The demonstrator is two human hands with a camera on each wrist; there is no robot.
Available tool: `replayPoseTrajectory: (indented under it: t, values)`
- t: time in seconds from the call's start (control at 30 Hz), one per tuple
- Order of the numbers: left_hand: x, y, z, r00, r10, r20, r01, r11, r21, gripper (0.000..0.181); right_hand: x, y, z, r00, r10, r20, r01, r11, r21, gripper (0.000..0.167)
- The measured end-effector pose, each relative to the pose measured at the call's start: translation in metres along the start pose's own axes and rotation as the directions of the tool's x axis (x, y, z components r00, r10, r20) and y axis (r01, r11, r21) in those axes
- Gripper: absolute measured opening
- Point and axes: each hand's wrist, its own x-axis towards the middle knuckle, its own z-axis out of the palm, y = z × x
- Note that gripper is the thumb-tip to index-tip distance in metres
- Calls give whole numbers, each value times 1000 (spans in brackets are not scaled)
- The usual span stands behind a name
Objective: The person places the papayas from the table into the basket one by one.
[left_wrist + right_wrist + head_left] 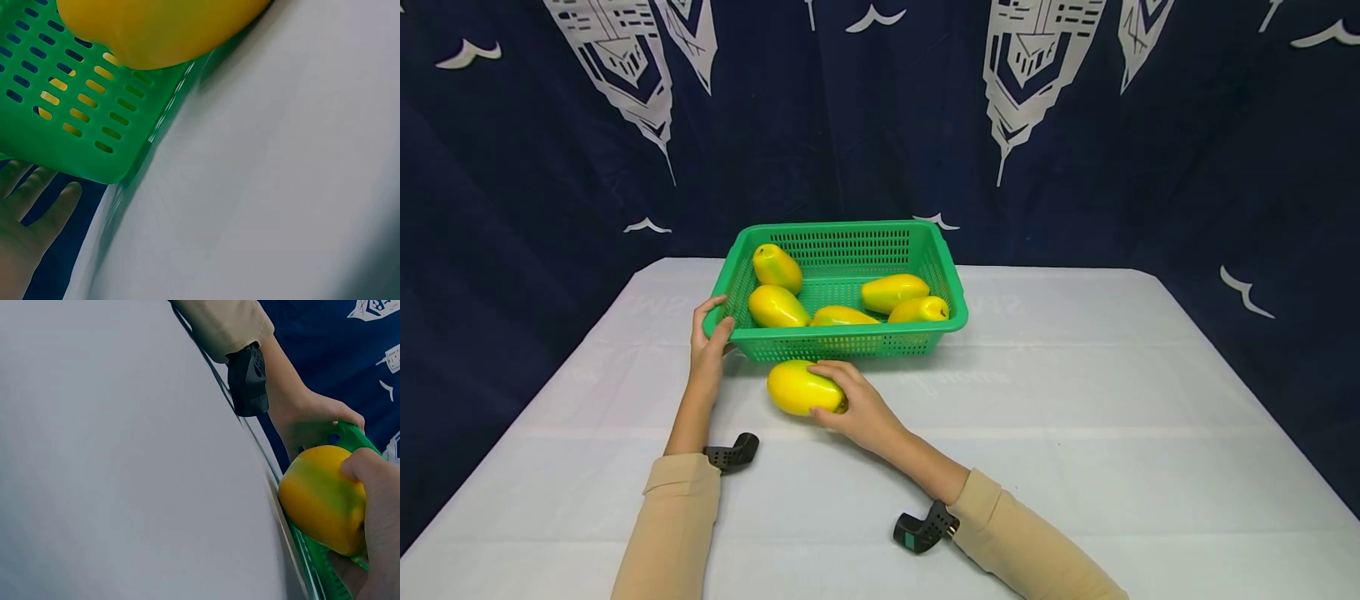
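Observation:
A green plastic basket (pixel 844 330) with slotted walls holds several yellow papayas, among them one at the back left (pixel 777 268) and one at the right (pixel 895 292). At its front left corner, my left hand (pixel 706 350) grips the rim, thumb and fingers on it. In front of the basket, my right hand (pixel 861 410) holds another papaya (pixel 801 387) by its stem end, low over the table. The right wrist view shows the thumb on top of this papaya (pixel 325 494); part of the fingers is hidden. In the left wrist view my left hand (pixel 28 219) is at the basket's edge.
A white cloth covers the table (pixel 1075 417). Behind it hangs a dark blue curtain (pixel 865 125) with white printed shapes. Each wrist wears a black camera band, the left one (pixel 733 452) and the right one (pixel 925 527).

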Motion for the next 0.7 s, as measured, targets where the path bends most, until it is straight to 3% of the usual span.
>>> replayPoseTrajectory:
  t: [0.7]
  values:
    - [0,1,-1,1000,7,13,-7,1000,0,45,0,-4,-3,1000,-21,-22,21,1000,11,50]
